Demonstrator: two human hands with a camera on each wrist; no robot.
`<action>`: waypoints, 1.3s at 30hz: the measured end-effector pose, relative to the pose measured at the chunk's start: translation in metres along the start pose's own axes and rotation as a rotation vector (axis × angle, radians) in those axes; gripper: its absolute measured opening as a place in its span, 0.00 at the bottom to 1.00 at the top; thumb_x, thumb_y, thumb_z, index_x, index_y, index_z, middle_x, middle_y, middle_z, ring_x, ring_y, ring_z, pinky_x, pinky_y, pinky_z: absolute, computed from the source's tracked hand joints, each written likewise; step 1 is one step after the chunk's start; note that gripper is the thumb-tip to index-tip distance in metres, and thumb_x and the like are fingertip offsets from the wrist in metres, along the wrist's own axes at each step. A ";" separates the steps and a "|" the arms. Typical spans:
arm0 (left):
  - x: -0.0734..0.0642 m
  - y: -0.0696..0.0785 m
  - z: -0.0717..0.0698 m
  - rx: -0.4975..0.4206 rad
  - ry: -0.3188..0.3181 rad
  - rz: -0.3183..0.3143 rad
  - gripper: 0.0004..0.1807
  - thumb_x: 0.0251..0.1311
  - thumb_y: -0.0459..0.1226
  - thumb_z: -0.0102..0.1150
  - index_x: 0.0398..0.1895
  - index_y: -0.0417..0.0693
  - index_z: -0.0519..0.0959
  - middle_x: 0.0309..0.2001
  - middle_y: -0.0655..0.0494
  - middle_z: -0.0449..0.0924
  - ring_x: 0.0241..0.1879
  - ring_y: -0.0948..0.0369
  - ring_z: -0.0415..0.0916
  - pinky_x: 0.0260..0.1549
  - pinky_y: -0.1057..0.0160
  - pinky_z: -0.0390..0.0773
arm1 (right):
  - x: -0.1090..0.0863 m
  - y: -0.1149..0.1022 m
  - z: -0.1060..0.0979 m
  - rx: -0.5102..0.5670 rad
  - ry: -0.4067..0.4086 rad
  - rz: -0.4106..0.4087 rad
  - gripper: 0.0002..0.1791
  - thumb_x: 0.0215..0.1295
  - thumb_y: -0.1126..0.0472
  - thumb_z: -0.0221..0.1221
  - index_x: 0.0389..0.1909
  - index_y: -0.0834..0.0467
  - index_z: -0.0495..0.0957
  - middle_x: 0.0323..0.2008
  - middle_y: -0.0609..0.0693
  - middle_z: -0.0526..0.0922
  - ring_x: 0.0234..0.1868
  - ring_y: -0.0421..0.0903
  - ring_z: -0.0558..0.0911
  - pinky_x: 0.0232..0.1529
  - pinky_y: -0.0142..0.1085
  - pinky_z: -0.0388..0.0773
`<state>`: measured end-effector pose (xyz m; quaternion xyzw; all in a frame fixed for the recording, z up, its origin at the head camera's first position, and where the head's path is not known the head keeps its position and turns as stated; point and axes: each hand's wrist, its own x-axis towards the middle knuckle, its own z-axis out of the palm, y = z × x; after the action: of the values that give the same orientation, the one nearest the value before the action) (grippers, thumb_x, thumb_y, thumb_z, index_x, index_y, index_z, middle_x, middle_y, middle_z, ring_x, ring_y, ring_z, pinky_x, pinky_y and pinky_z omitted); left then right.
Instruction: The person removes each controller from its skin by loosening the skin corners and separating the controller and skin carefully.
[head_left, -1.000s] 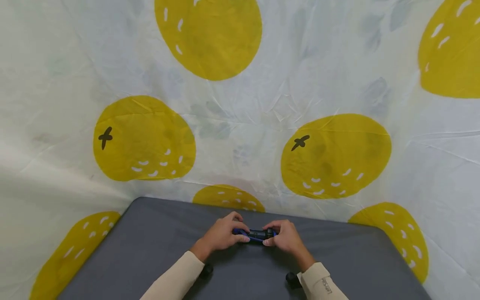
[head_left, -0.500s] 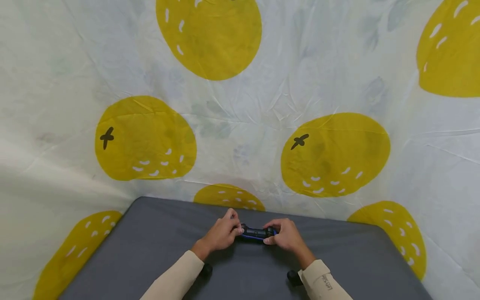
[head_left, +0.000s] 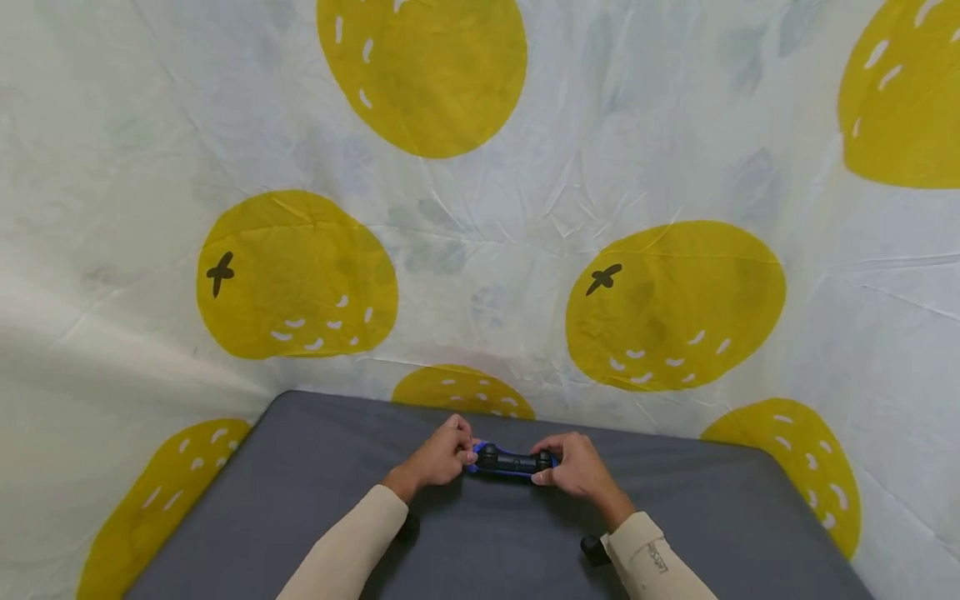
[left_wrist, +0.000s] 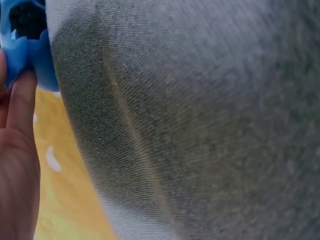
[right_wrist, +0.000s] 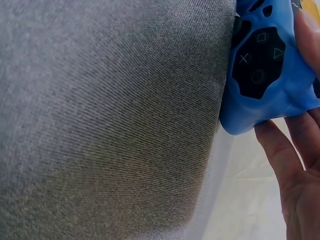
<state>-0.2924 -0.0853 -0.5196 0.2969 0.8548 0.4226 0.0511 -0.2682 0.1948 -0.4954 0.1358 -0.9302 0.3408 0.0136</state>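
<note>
A black game controller (head_left: pixel 513 464) in a blue silicone cover (right_wrist: pixel 295 92) is held low over the grey table in the head view. My right hand (head_left: pixel 579 468) grips its right end, thumb on the near side and fingers behind. The right wrist view shows the cover around the button cluster (right_wrist: pixel 259 62) with its square, triangle, cross and circle marks. At the other end my left hand (head_left: pixel 437 454) pinches the cover's edge. In the left wrist view, fingers (left_wrist: pixel 22 102) press against the blue cover (left_wrist: pixel 45 67) around a dark opening.
The grey table (head_left: pixel 337 433) reaches back to a white cloth (head_left: pixel 480 308) printed with large yellow fruit. A small black device (head_left: pixel 595 550) sits at the right wrist, and another (head_left: pixel 408 527) at the left. Beige sleeves (head_left: pixel 352 542) cover both forearms.
My left hand has shifted left and slightly back, from gripping the controller's left end to pinching the cover's edge. More of the controller's black left part shows. My right hand keeps its grip.
</note>
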 end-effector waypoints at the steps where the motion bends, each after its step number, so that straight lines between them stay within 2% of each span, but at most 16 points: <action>1: 0.000 -0.001 0.000 -0.026 0.012 -0.007 0.17 0.73 0.29 0.57 0.22 0.40 0.74 0.42 0.51 0.62 0.57 0.51 0.74 0.61 0.52 0.79 | 0.000 0.000 0.000 0.001 0.004 -0.001 0.17 0.45 0.59 0.81 0.39 0.49 0.91 0.41 0.47 0.92 0.41 0.43 0.83 0.47 0.43 0.81; 3: 0.000 -0.002 0.000 -0.094 0.031 -0.027 0.14 0.71 0.29 0.61 0.24 0.38 0.75 0.43 0.51 0.64 0.57 0.48 0.75 0.60 0.53 0.79 | 0.000 0.001 0.001 0.004 0.015 0.001 0.17 0.45 0.59 0.81 0.39 0.49 0.91 0.42 0.47 0.92 0.42 0.44 0.84 0.48 0.45 0.82; 5: 0.000 -0.003 0.001 -0.222 0.034 -0.051 0.10 0.67 0.26 0.64 0.31 0.33 0.73 0.45 0.48 0.67 0.61 0.43 0.77 0.63 0.53 0.80 | 0.000 0.000 0.002 0.018 0.022 0.007 0.18 0.45 0.59 0.81 0.40 0.49 0.91 0.43 0.47 0.92 0.44 0.46 0.86 0.49 0.47 0.83; 7: 0.000 -0.003 0.002 -0.316 0.031 -0.062 0.14 0.63 0.24 0.66 0.37 0.30 0.68 0.48 0.43 0.70 0.66 0.39 0.77 0.64 0.53 0.80 | -0.002 0.001 0.002 0.047 0.022 0.019 0.18 0.46 0.60 0.81 0.41 0.49 0.91 0.45 0.49 0.92 0.46 0.49 0.87 0.52 0.50 0.83; 9: 0.001 -0.001 0.002 -0.365 0.017 -0.060 0.19 0.60 0.22 0.68 0.44 0.28 0.66 0.53 0.38 0.71 0.69 0.38 0.74 0.64 0.50 0.79 | -0.004 0.003 0.002 0.079 0.015 0.024 0.19 0.47 0.60 0.81 0.44 0.51 0.91 0.48 0.50 0.91 0.51 0.53 0.88 0.55 0.54 0.83; 10: 0.001 0.000 0.001 -0.342 0.013 -0.053 0.22 0.59 0.23 0.70 0.48 0.27 0.66 0.56 0.37 0.72 0.69 0.39 0.74 0.64 0.49 0.79 | -0.005 0.004 0.003 0.099 0.009 0.020 0.21 0.48 0.60 0.81 0.46 0.52 0.90 0.49 0.51 0.91 0.53 0.55 0.88 0.57 0.55 0.83; 14: 0.003 0.009 0.000 -0.058 0.013 -0.004 0.31 0.54 0.34 0.79 0.61 0.39 0.79 0.64 0.45 0.77 0.64 0.46 0.79 0.62 0.48 0.81 | -0.008 0.012 0.002 0.173 -0.031 -0.024 0.29 0.48 0.62 0.81 0.55 0.58 0.87 0.56 0.56 0.88 0.61 0.60 0.84 0.63 0.57 0.79; 16: 0.004 0.012 0.002 0.056 0.025 0.008 0.33 0.52 0.39 0.81 0.62 0.44 0.82 0.64 0.50 0.81 0.60 0.50 0.82 0.60 0.49 0.81 | -0.009 0.016 0.002 0.205 -0.045 -0.055 0.33 0.46 0.65 0.81 0.58 0.60 0.85 0.58 0.58 0.87 0.63 0.61 0.83 0.65 0.56 0.77; 18: 0.005 0.013 0.005 0.107 0.051 -0.006 0.30 0.51 0.43 0.82 0.59 0.50 0.85 0.59 0.54 0.86 0.55 0.54 0.83 0.57 0.51 0.82 | -0.010 0.019 0.003 0.225 -0.047 -0.082 0.35 0.46 0.68 0.80 0.60 0.61 0.83 0.59 0.59 0.86 0.64 0.61 0.83 0.66 0.55 0.77; 24: 0.005 0.013 0.013 0.116 0.122 -0.043 0.22 0.51 0.46 0.82 0.52 0.59 0.89 0.49 0.58 0.91 0.46 0.60 0.85 0.48 0.59 0.83 | -0.013 0.023 0.007 0.238 0.007 -0.100 0.28 0.53 0.70 0.76 0.57 0.63 0.85 0.56 0.60 0.88 0.60 0.60 0.86 0.60 0.52 0.81; 31: 0.009 0.014 0.009 0.124 0.136 -0.036 0.21 0.52 0.47 0.81 0.50 0.59 0.90 0.47 0.58 0.91 0.42 0.63 0.84 0.43 0.63 0.82 | -0.009 0.020 0.005 0.245 0.025 -0.078 0.25 0.55 0.71 0.75 0.56 0.64 0.85 0.53 0.60 0.89 0.57 0.59 0.87 0.52 0.45 0.86; 39: 0.013 0.025 -0.003 0.078 0.117 -0.050 0.21 0.54 0.47 0.80 0.53 0.57 0.89 0.47 0.58 0.91 0.39 0.65 0.82 0.40 0.65 0.82 | -0.003 0.010 -0.006 0.248 0.045 -0.077 0.23 0.55 0.69 0.75 0.54 0.62 0.86 0.53 0.59 0.89 0.58 0.59 0.87 0.59 0.52 0.83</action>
<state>-0.2925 -0.0689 -0.4965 0.2520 0.8794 0.4041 0.0002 -0.2682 0.2069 -0.4974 0.1644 -0.8744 0.4554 0.0304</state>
